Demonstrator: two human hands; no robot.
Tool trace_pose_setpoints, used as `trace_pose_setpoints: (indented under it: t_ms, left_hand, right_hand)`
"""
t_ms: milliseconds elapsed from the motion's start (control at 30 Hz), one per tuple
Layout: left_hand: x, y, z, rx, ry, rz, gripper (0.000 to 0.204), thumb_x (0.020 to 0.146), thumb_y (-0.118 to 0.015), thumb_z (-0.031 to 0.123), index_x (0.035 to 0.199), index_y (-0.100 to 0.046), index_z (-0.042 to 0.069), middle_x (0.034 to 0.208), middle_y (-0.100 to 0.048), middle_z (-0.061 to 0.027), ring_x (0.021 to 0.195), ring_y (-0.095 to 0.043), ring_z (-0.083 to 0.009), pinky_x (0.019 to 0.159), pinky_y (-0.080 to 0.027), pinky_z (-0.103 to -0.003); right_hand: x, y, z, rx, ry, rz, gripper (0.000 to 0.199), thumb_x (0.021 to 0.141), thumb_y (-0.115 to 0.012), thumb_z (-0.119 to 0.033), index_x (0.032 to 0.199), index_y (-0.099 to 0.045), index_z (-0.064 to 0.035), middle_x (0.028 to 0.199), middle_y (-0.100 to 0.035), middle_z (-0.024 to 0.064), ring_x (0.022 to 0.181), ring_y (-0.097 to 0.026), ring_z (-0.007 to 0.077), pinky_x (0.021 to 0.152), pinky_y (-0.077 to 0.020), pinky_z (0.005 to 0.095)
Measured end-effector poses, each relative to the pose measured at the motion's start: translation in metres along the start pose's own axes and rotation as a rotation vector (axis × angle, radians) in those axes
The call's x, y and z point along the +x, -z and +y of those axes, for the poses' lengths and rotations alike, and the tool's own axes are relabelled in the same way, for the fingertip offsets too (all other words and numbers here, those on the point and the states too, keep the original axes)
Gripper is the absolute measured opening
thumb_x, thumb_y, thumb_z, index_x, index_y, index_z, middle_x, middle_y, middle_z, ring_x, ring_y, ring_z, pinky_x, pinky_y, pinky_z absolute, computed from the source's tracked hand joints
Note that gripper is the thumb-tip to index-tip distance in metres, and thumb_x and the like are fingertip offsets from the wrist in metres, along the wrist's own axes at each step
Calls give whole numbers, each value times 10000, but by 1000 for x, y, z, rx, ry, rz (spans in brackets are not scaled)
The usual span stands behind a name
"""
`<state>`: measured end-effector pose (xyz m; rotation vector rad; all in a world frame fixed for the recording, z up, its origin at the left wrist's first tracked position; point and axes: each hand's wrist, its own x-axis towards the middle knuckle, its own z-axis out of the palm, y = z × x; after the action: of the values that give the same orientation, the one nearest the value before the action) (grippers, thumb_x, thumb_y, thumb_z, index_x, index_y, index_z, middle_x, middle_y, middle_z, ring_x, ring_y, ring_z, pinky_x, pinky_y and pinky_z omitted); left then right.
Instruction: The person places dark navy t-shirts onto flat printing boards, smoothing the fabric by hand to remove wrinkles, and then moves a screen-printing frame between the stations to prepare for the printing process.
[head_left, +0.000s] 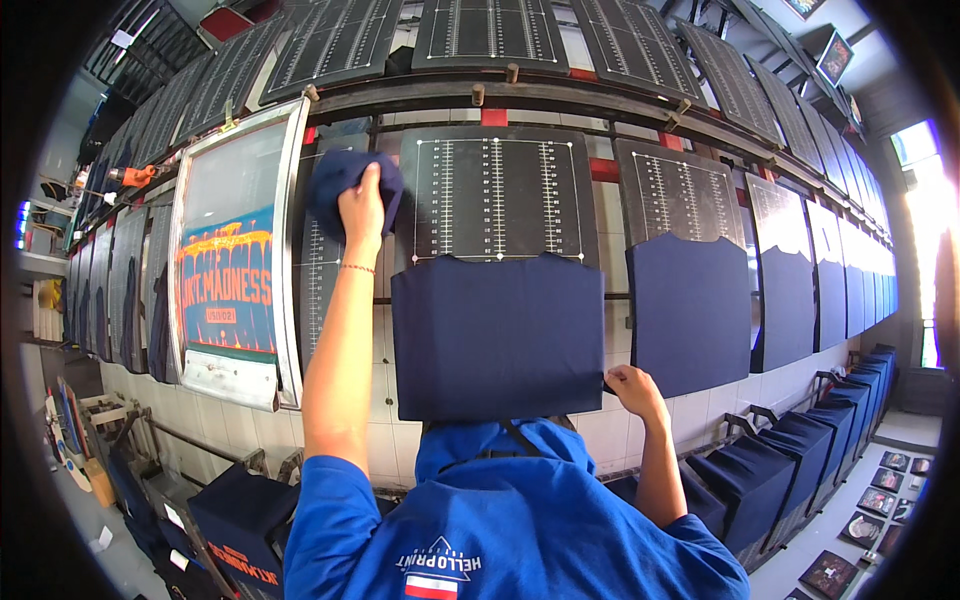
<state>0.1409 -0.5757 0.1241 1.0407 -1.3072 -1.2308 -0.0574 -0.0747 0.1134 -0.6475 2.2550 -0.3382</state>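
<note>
Left hand (pixel 363 208) grasps a bunched navy cloth (pixel 328 190) at ten o'clock from the flat navy fabric (pixel 500 335) on a black board (pixel 520 190). Right hand (pixel 636 390) is at the fabric's four o'clock edge, fingers curled; pinch cannot be confirmed

Left hand (pixel 362 208) around bunched navy cloth (pixel 330 190), right hand (pixel 637 388) at corner of navy panel (pixel 498 340)

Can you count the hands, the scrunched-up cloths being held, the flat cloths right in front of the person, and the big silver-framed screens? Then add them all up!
Hands: 2 (left hand, right hand)
Scrunched-up navy cloth: 1
Flat navy cloth: 1
Silver-framed screen: 1
Total: 5
</note>
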Motion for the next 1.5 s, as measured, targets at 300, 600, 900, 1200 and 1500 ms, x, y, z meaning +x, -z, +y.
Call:
trace_pose_setpoints:
  t_ms: [300, 600, 900, 1200, 1500]
  left_hand:
    - [-48, -13, -48, 703, -186, -319, 561, 994, -602, 399, 1281, -575, -82, 1254, -637, -258, 1214, -592, -373, 1058, -440, -427]
    - [-128, 104, -122, 250, 543, -243, 526, 1034, -554, 446, 1268, -579, -25, 1220, -636, -159, 1155, -589, -224, 1015, -451, -376]
    - [-123, 23, -68, 1008, -434, -458, 453, 855, -760, 160, 1282, -618, 106, 1299, -534, -100, 1181, -506, -356, 982, -429, -491]
    - [-100, 0, -64, 837, -332, -589, 150, 978, -620, 162, 928, -521, 61, 857, -637, -111, 815, -637, -361, 680, -485, -454]
    - [-55, -13, -79, 898, -435, -686, 239, 1005, -593, 246, 907, -480, 59, 852, -659, -126, 700, -665, -378, 569, -524, -464]
  right_hand:
    - [83, -5, -14, 433, 151, 178, 608, 978, -633, -385, 1429, -500, 1, 1296, -643, 218, 1183, -643, 303, 991, -488, 397]
    - [171, -29, -1, 1106, 32, -104, 584, 1021, -547, -494, 1381, -554, -34, 1145, -639, 51, 975, -581, 155, 807, -451, 301]
    - [162, -8, -122, -196, 718, 581, 511, 866, -755, -330, 1317, -623, -128, 1348, -575, 94, 1282, -496, 310, 1059, -400, 448]
    - [196, -10, -132, 31, 745, 469, 146, 969, -627, -197, 924, -587, -64, 893, -658, 101, 799, -666, 328, 721, -526, 431]
    - [227, 6, -147, -85, 777, 542, 132, 966, -636, -207, 951, -610, -78, 884, -673, 82, 754, -676, 322, 655, -532, 437]
